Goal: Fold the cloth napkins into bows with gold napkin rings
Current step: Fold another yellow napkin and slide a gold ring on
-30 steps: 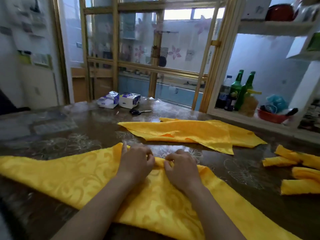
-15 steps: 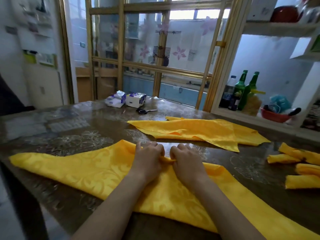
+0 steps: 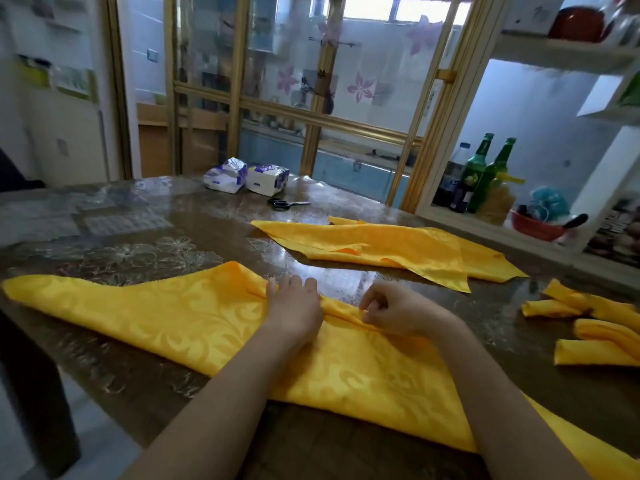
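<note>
A large yellow patterned napkin (image 3: 166, 317) lies spread across the near side of the table, with a narrow fold along its far edge. My left hand (image 3: 294, 306) lies on that fold, fingers fairly straight, pressing it down. My right hand (image 3: 394, 310) is a little to the right, its fingers curled and pinching the folded edge. A second yellow napkin (image 3: 381, 247) lies loosely spread farther back. Several folded yellow napkins (image 3: 595, 323) rest at the right edge. No gold ring is visible.
The table (image 3: 138, 230) is dark and glossy with a floral pattern. At its far side lie black scissors (image 3: 285, 203) and two tissue packs (image 3: 246, 178). Green bottles (image 3: 485, 174) and a red bowl (image 3: 533, 223) sit on a shelf at the right.
My hands were together on the fold; now the right hand has slid rightward along it, and the left hand's fingers have straightened. The view has shifted to the left.
</note>
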A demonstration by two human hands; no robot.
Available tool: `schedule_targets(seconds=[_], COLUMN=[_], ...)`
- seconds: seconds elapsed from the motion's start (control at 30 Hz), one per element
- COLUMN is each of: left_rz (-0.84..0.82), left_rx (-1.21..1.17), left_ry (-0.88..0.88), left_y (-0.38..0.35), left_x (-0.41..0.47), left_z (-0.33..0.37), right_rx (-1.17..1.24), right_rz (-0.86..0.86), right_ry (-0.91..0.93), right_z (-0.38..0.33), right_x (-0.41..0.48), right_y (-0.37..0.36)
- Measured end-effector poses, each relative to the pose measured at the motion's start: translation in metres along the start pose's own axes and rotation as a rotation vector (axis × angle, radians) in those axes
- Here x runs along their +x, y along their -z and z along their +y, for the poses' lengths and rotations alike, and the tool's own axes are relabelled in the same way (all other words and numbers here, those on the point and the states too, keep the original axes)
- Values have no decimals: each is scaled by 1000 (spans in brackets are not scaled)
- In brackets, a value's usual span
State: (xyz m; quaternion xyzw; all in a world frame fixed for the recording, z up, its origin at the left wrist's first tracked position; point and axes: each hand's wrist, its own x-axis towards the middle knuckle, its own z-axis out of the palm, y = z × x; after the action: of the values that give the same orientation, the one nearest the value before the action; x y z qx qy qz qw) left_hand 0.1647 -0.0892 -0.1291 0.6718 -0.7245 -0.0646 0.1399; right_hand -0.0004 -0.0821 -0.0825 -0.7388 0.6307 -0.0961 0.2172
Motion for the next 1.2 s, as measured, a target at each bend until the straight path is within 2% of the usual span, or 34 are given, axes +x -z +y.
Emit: schedule_targets(seconds=[0.13, 0.23, 0.47, 0.53, 0.63, 0.73, 0.8, 0.87, 0.93, 1.07, 1.2], left_rz=[-54, -64, 15, 49, 152, 224, 203, 158, 134, 194, 137], left_rx=[-81, -189, -258, -255, -231, -213, -187, -142, -115, -82, -87], left_ry=[-14, -68, -89, -99, -118, -141, -157, -159, -148, -115, -80], left_y=[4, 8, 16, 18, 21, 22, 25, 27, 30, 27, 21], left_x=[8, 5, -6, -7, -8, -8, -11, -15, -18, -18, -16], left_z=[-10, -11, -13, -13, -12, -12, -11, -9, -7, -5, -10], right_rx=[-77, -73, -92, -108, -126, -260, -358, -444, -448, -259, -104], right_rz=[7, 3, -34, 45, 259, 401, 347, 215, 113, 26, 74], right_ry=[-62, -42, 12, 33, 78, 134, 112, 51, 6, -29, -45], right_z=[4, 2, -5, -3, -3, -2, -3, -8, -12, -14, 1], right_x=[-9, -14, -15, -10, -4, -1, -1, -2, -3, -6, -10], right_y=[14, 14, 11, 7, -7, -17, -16, -11, -5, 8, 12])
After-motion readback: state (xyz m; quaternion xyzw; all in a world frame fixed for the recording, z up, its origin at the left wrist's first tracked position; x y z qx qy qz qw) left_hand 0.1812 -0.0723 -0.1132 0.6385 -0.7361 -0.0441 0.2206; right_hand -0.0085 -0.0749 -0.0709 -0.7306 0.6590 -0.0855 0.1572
